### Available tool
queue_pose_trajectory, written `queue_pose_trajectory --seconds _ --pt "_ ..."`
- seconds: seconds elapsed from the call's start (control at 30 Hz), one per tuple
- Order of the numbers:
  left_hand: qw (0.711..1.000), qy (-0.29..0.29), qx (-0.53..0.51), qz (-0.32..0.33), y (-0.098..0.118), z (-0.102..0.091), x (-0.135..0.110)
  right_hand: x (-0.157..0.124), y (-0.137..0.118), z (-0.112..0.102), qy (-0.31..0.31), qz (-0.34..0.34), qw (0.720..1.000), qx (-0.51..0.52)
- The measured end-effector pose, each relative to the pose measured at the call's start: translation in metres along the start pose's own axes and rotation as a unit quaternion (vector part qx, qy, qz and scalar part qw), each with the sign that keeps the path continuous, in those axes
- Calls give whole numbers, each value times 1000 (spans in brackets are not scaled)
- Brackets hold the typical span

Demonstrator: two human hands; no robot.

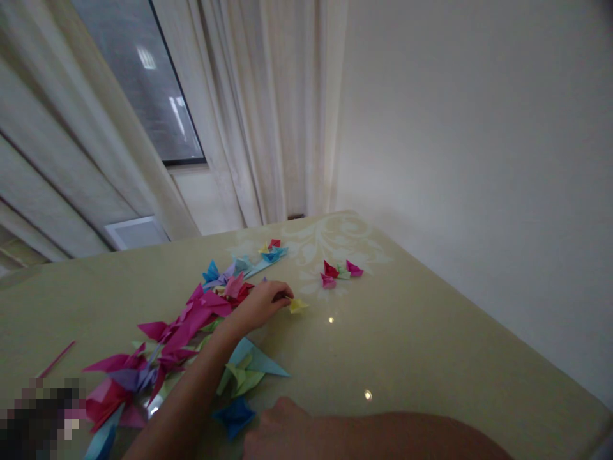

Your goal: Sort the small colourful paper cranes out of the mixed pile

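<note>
My left hand (265, 301) reaches out over the table, and its fingers pinch the edge of a small yellow origami piece (298, 306). Low in the view, my right hand (280, 429) rests near a blue origami piece (234, 417); its fingers are hidden. Beside my left forearm lie a light-blue and green folded paper (246, 370) and a long pile of magenta origami (191, 319). Farther to the right sits a small group of origami pieces in red, pink and pale green (330, 269).
More folded pieces in blue and red (274, 252) lie toward the table's back edge. A thin pink stick (56, 359) is at the left. White wall (479, 160) bounds the table (431, 358) on the right, and curtains (268, 115) hang behind it.
</note>
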State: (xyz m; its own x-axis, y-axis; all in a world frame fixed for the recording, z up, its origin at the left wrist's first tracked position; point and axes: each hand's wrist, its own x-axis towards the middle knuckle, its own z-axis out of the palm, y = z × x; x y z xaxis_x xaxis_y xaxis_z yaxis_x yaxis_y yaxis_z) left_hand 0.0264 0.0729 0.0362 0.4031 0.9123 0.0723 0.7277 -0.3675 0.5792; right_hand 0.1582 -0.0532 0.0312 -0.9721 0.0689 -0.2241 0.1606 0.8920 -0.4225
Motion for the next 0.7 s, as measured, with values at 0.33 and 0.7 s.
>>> queue_pose_trajectory --seconds 0.33,0.7 --pt "984 108 -133 -44 5 -8 1 -71 17 -92 73 89 992 -46" --pt "987 95 74 -107 -33 -28 -10 -175 204 -127 298 662 684 -68"
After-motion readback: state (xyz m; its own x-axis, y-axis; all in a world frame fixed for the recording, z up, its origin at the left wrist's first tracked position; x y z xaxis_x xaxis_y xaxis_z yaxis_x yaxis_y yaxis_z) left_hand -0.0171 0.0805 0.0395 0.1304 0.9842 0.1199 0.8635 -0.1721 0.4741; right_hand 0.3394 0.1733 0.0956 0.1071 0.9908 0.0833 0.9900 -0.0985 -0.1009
